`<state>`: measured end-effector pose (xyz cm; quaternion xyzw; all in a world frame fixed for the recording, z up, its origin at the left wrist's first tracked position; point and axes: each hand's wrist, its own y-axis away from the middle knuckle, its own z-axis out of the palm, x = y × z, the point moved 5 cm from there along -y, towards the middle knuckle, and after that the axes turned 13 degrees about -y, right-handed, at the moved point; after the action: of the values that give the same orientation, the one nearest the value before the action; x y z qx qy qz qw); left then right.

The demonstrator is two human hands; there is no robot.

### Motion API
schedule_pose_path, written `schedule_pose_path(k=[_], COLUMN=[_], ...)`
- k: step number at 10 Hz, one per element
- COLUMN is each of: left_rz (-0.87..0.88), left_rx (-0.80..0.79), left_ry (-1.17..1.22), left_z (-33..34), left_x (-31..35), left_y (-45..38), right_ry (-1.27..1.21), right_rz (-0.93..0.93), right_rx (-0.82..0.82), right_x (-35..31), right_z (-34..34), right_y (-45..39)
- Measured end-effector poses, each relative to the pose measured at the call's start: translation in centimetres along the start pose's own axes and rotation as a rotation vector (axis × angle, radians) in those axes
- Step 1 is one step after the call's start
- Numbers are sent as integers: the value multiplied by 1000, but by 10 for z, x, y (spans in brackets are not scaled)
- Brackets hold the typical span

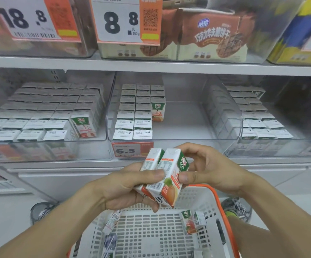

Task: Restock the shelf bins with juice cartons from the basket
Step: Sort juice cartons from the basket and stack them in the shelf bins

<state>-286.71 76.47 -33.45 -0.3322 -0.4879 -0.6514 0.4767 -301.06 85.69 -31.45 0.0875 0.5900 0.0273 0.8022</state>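
Two small white-and-orange juice cartons (165, 175) are held side by side above the white basket (197, 200). My left hand (128, 187) grips them from below and the left, thumb across their fronts. My right hand (206, 168) pinches the right carton from the right, thumb on its front. The middle clear shelf bin (223, 116) holds rows of cartons (134, 112) on its left side; its right part is bare. Loose cartons lie in the basket at the left (112, 223) and at the right (190, 221).
A full bin of cartons (45, 112) stands to the left, another bin with cartons (258, 112) to the right. A 6.5 price tag (130, 150) hangs on the middle bin's front. Biscuit boxes (212, 34) fill the shelf above. The basket has an orange rim (218, 198).
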Motion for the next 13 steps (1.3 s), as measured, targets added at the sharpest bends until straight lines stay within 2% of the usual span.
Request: schedule_pose_path(k=[2,3,4,5,6,7,8,9,10,11,12,13], left_rz=[-105,-117,-18,65,313,583,540,389,310,309,311,315], left_rx=[97,98,67,143,515,960,1234,1330,1276,1247,1290,1299], left_ry=[-355,-419,-152,49,-106,-438,-791,-1053,-1074,-1106,-1124,-1160], left_z=[1,5,7,-3,-37,-47,-48,-63,-81,-87,-89,-89], left_x=[3,5,8,21,32,49,55,50,40,33,32,30], left_y=[10,19,22,15,25,49,55,45,35,29,30,31], right_ry=[106,135,85,37,0,19,230,737,1098,1199,1292,1288], right_rz=[101,87,41,-66,-223,-386,-515,-513,-355,-170,-52,-62], right_rx=[-235,-264,-264,-179,3,247,461,594,513,417,400,429], right_x=[9,11,7,-6,-23,-42,-66,-82,-79,-66,-55,-44], right_z=[13,17,15,0,-18,-32,-42,-54,-57,-51,-40,-32], right_y=[1,-1,0,2,0,-7,-20,-45,-86,-125,-151,-157])
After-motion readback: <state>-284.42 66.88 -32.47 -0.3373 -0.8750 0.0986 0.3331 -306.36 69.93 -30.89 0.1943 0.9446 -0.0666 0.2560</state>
